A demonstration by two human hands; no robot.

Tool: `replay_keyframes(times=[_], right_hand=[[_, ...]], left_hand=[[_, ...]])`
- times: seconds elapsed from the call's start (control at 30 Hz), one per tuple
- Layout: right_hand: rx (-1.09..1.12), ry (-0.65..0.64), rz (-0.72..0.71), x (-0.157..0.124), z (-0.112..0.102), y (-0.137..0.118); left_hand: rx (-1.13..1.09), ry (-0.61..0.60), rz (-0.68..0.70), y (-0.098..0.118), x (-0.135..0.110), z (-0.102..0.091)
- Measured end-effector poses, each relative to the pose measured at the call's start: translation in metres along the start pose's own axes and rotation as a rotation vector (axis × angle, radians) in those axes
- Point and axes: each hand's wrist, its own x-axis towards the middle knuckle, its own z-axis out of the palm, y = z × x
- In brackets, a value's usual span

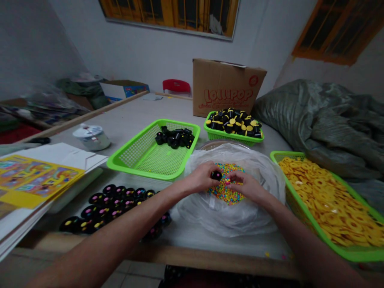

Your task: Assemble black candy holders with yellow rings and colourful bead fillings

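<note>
My left hand (207,176) is closed round a small black cup (216,175), held above a heap of small coloured balls (229,196). Close by on the right, my right hand (244,185) has its thumb and fingers drawn together over the same heap, with pink and yellow balls showing at the fingertips. The balls lie in an open clear plastic bag (264,212) spread over a round dish, whose metal rim (226,142) shows behind. To the left stand rows of black cups (115,202) with coloured balls inside.
A green basket (144,174) holds black cups; another (234,138) holds black cups with yellow lids. Yellow rings (330,200) fill the right basket. A cardboard box (228,88) stands behind. Printed yellow sheets (39,176) and a white lidded pot (91,137) are left.
</note>
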Motion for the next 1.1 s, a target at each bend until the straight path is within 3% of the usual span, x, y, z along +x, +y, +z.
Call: replay_keyframes(times=[0.13, 0.33, 0.43, 0.67, 0.8, 0.93, 1.1], right_hand=[[-0.156, 0.123, -0.039, -0.009, -0.011, -0.009], [-0.771, 0.263, -0.255, -0.024, -0.009, -0.028], [-0.946, 0.271, -0.337, -0.028, -0.007, -0.035], [-0.887, 0.331, -0.377, -0.032, -0.007, -0.028], [-0.698, 0.325, -0.204, -0.034, -0.005, -0.01], [-0.554, 0.239, -0.014, -0.035, -0.004, 0.005], [-0.703, 0.028, 0.056, -0.027, -0.005, -0.003]], left_hand=[[0.114, -0.069, 0.056, 0.017, 0.007, 0.012], [0.125, -0.056, 0.085, 0.025, 0.012, 0.023], [0.121, -0.053, 0.077, 0.024, 0.012, 0.025], [0.09, -0.076, 0.062, 0.019, 0.011, 0.03], [0.042, -0.046, 0.115, 0.016, 0.009, 0.031], [0.01, -0.003, 0.15, 0.014, 0.006, 0.034], [0.009, 0.102, 0.038, 0.013, 0.007, 0.035]])
